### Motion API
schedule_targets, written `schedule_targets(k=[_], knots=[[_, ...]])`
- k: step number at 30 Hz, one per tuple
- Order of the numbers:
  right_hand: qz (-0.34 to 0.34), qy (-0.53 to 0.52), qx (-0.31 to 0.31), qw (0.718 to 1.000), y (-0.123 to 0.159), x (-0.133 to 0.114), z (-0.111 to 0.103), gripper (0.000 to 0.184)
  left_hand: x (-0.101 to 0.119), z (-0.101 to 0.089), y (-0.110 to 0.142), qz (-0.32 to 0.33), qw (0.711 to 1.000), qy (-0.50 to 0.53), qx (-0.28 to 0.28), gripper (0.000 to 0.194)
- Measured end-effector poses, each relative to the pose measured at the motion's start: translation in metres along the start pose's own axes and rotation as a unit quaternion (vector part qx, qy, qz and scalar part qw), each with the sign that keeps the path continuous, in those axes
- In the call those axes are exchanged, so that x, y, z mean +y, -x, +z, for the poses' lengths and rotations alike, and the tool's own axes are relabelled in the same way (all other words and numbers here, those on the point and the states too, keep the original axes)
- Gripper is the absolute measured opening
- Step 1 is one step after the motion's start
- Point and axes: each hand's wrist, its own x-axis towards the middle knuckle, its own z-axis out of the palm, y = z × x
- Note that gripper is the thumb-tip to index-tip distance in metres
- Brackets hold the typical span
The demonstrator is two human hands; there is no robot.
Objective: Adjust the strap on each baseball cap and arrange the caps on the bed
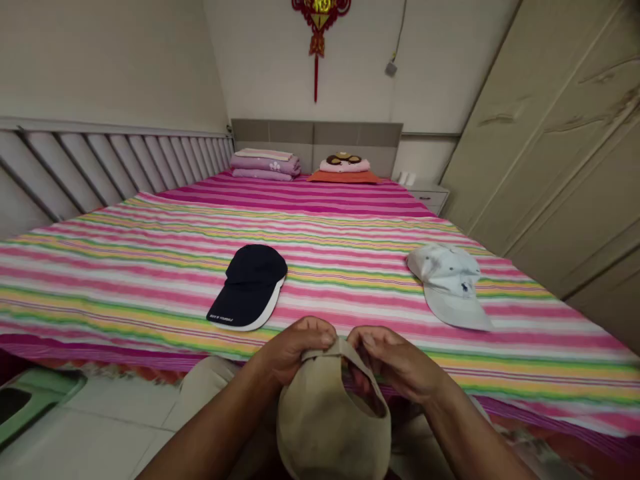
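Low in the view, just before the bed's near edge, I hold a khaki baseball cap (330, 420) with its back opening and strap turned up. My left hand (303, 347) pinches the strap end at the cap's left side, thumb on top. My right hand (387, 357) grips the strap on the other side of the opening, fingers bent around it. Ahead on the left lies a navy cap (255, 280) with a white-edged brim and small lettering. Further right rests a white cap (450, 280) with a small dark emblem, its brim toward me.
A striped bedspread (340, 267) covers the bed. Folded purple bedding (265, 165) and a pink-and-orange stack (345, 170) lie by the headboard (350, 137). A white railing (125, 163) runs along the left, a wardrobe (560, 147) stands right, and a green stool (40, 400) sits lower left.
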Motion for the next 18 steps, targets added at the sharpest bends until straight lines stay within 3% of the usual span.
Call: schedule_targets(k=[4, 8, 12, 14, 18], knots=[[0.017, -0.064, 0.008, 0.998, 0.001, 0.006, -0.017, 0.030, 0.012, -0.013, -0.001, 0.050, 0.997, 0.056, -0.005, 0.021], [-0.055, -0.167, 0.069, 0.982, 0.004, 0.004, -0.017, 0.023, 0.022, -0.030, 0.000, 0.016, 0.998, 0.028, -0.045, 0.030], [-0.076, -0.224, 0.134, 0.962, 0.003, -0.003, -0.010, 0.018, 0.011, -0.040, -0.001, 0.015, 0.996, 0.063, -0.067, 0.042], [-0.060, -0.229, 0.153, 0.960, 0.001, -0.008, -0.010, 0.017, 0.002, -0.039, -0.004, 0.051, 0.993, 0.099, -0.045, 0.039], [0.002, -0.196, 0.119, 0.973, -0.003, -0.023, -0.017, 0.019, -0.001, -0.032, -0.012, 0.154, 0.980, 0.120, 0.038, 0.029]])
